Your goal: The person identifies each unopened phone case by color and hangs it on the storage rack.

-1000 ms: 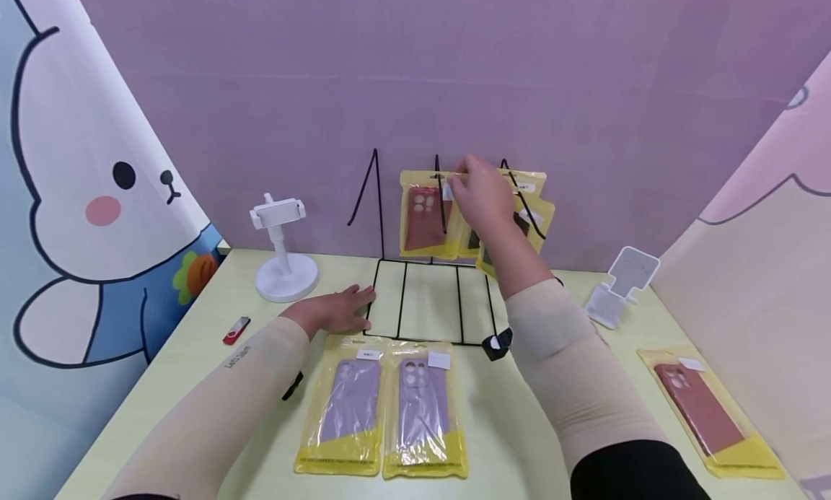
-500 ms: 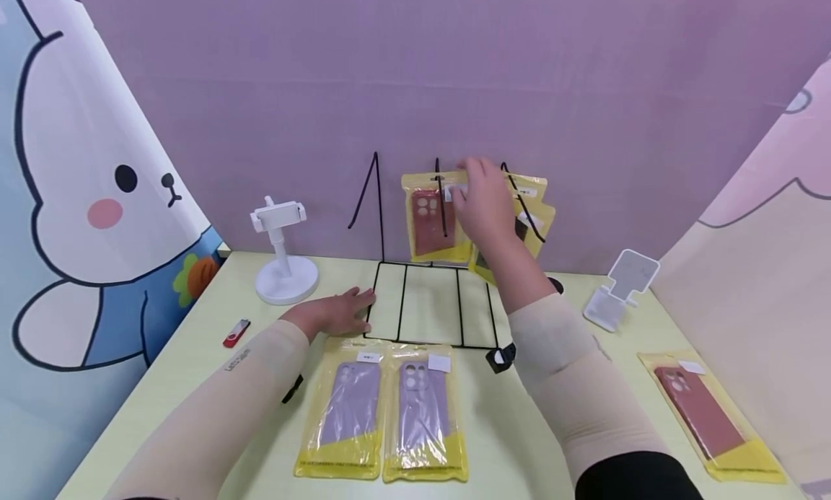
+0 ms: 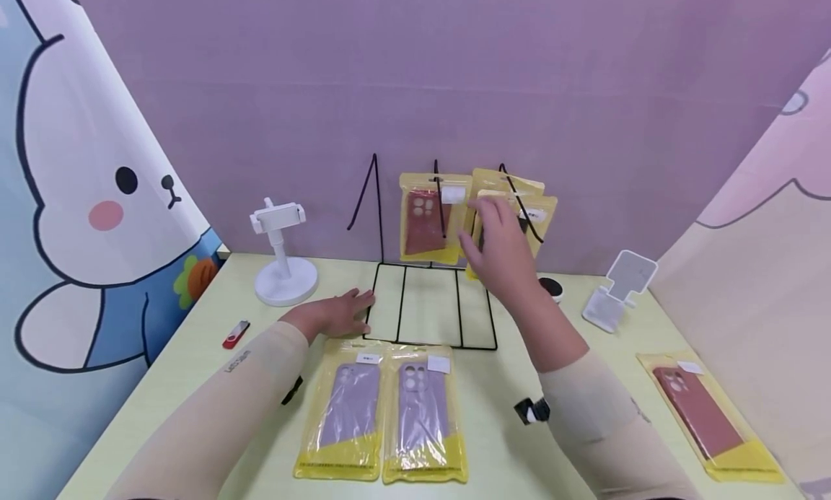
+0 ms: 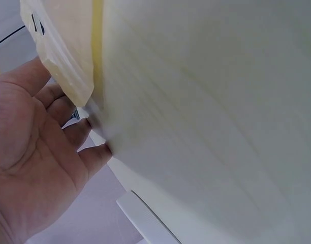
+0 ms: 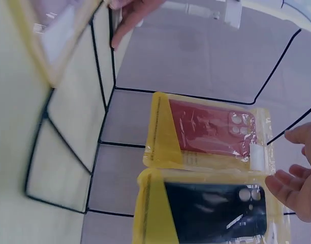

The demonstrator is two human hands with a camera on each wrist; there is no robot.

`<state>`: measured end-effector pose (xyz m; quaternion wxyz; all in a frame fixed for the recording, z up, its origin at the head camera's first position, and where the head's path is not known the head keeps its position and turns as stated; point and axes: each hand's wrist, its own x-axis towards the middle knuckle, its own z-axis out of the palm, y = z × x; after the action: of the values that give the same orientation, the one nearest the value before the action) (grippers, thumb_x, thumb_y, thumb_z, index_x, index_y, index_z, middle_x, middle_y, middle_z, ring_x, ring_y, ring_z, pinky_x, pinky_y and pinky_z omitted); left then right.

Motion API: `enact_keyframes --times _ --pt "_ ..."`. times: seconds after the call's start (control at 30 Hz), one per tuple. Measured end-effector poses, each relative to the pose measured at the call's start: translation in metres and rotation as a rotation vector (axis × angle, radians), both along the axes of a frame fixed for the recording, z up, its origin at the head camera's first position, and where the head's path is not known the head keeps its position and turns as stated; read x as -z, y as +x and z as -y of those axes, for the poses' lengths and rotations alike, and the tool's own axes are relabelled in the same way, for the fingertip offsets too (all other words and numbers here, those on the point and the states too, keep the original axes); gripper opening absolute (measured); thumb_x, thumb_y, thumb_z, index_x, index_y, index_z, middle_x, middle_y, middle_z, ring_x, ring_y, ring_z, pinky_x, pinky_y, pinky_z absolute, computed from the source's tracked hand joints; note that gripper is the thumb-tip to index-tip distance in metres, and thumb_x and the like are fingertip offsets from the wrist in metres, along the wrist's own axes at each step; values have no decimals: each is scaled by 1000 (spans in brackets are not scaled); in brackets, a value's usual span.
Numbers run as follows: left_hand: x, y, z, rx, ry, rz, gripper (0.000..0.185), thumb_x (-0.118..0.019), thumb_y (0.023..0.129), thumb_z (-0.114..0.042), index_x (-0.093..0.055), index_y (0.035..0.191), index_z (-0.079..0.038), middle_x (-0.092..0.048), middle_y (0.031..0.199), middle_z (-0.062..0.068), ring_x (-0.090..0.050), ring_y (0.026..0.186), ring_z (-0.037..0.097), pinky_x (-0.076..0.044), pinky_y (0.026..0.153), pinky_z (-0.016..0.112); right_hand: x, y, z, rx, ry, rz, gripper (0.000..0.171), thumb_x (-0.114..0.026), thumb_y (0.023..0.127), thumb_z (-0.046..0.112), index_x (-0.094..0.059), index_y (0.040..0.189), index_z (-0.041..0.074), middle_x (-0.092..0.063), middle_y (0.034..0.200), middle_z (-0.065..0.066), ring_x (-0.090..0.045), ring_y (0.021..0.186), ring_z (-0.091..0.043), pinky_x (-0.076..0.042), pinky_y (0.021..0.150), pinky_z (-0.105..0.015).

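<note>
My left hand [image 3: 334,314] rests at the left side of the black wire rack's base [image 3: 402,305], fingers extended; in the left wrist view they touch the rack's edge beside a yellow-edged packet. A red phone case in a clear yellow packet [image 3: 425,222] hangs on the rack's middle hook. Packets with dark phone cases [image 5: 211,211] hang on the right hook, partly hidden by my right hand [image 3: 503,255]. That hand is raised before them, fingers loosely bent and holding nothing. Two packets with purple phone cases [image 3: 350,406] lie side by side in front of the rack.
A white phone stand with a round base [image 3: 286,280] stands at the left, a red USB stick [image 3: 236,334] near it. On the right are a folding white stand [image 3: 620,291] and another packeted red case [image 3: 701,413]. The rack's left hook [image 3: 363,190] holds nothing.
My right hand has let go of the red case's packet and drawn back down and to the right. The packet now hangs from the middle hook. My left hand has stayed in place.
</note>
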<state>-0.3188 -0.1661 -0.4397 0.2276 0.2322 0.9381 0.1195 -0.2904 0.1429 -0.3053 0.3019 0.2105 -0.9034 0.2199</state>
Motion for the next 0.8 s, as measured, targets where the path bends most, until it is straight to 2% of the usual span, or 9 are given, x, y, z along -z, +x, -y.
enact_keyframes --times 0.2,0.43,0.57,0.7,0.8 --pt "0 1 0 -7 7 4 75 -52 100 -41 -14 159 -14 -8 166 12 -7 151 37 -17 120 57 15 36 -21 -44 -9 156 46 -64 96 30 -51 135 11 -50 133 -9 -58 109 -22 -54 81 -42" --pt "-3 4 1 -5 9 7 74 -51 101 -40 -13 159 -14 -7 166 10 -5 151 37 -16 120 56 36 66 -51 -68 24 287 33 -60 98 34 -56 125 16 -60 122 -2 -67 97 -18 -57 75 -37" --pt "-2 4 1 -1 6 5 75 -51 101 -41 -12 159 -15 -6 166 10 -5 152 37 -16 120 56 48 79 -74 -42 25 301 27 -62 97 31 -59 119 16 -65 113 -1 -68 89 -15 -57 73 -37" --pt "0 2 1 -1 0 -1 75 -51 101 -42 -12 159 -16 -6 166 9 -5 152 36 -16 121 55 59 86 -100 -15 29 284 21 -64 96 29 -63 112 16 -68 102 2 -66 82 -11 -55 70 -32" --pt "2 1 1 0 -8 -7 76 -51 100 -43 -12 159 -17 -6 166 8 -6 152 36 -16 121 55 64 91 -122 15 33 306 17 -63 97 29 -64 108 17 -70 98 3 -65 78 -11 -54 68 -30"
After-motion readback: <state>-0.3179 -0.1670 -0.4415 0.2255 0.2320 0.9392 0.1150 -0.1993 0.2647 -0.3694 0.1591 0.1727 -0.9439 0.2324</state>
